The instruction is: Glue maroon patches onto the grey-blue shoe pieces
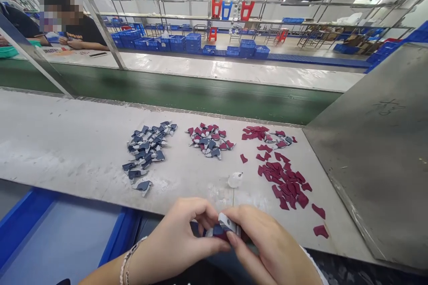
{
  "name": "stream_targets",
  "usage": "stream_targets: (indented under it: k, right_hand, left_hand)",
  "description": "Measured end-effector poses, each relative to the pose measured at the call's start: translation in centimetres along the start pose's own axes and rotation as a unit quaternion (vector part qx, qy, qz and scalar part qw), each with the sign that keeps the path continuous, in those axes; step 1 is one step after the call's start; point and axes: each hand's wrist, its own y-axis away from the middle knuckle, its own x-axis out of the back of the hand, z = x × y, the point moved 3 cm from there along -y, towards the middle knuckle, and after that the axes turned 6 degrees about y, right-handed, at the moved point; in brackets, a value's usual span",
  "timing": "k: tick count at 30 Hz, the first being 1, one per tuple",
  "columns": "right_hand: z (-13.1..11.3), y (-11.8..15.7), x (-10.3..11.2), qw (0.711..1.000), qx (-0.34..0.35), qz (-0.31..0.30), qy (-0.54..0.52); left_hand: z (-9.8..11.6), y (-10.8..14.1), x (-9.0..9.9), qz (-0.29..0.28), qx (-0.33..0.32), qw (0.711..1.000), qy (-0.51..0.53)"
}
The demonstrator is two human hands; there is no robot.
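Note:
My left hand (180, 238) and my right hand (267, 242) meet at the table's near edge, fingers closed around small plastic parts. Between the right thumb and fingers a light grey piece (226, 221) with a dark hole shows. Beside it, in the left fingers, sits a dark blue and maroon part (219, 231), mostly hidden. Whether the two are joined I cannot tell. Just beyond the hands stands a small white round object (235, 180). To the right lie loose maroon pieces (277, 172). A pile of grey parts with maroon and blue covers (210, 140) lies ahead.
Grey and dark blue parts (145, 146) are heaped on the left of the white table (83, 142). A metal panel (377, 142) bounds the right side. A blue bin (115, 236) stands below left. Past a green belt (200, 97), a person (87, 30) sits at another table.

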Motion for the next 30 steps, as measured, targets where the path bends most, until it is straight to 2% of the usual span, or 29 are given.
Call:
stream_targets:
  k: [7,12,16,23,30]
  right_hand:
    - [1.3,0.2,0.0,1.0,-0.008,-0.009,-0.013]
    - [1.7,0.0,0.0,0.999,-0.03,-0.011,0.024]
    - [2.1,-0.2,-0.2,0.998,-0.05,-0.014,0.038]
    - [2.7,-0.8,0.5,0.997,-0.03,0.004,-0.069]
    - [3.2,-1.4,0.2,0.996,-0.043,-0.01,-0.075]
  left_hand:
    - [0.3,-1.2,-0.3,-0.019,0.011,1.0,-0.02]
    - [0.4,-2.1,-0.6,-0.031,0.025,0.999,-0.027]
    - [0.3,-2.4,-0.7,-0.018,0.008,0.999,-0.036]
    - [-0.6,-2.8,-0.3,-0.026,0.048,0.998,-0.018]
    - [-0.9,-3.1,0.0,-0.019,0.029,0.999,-0.025]
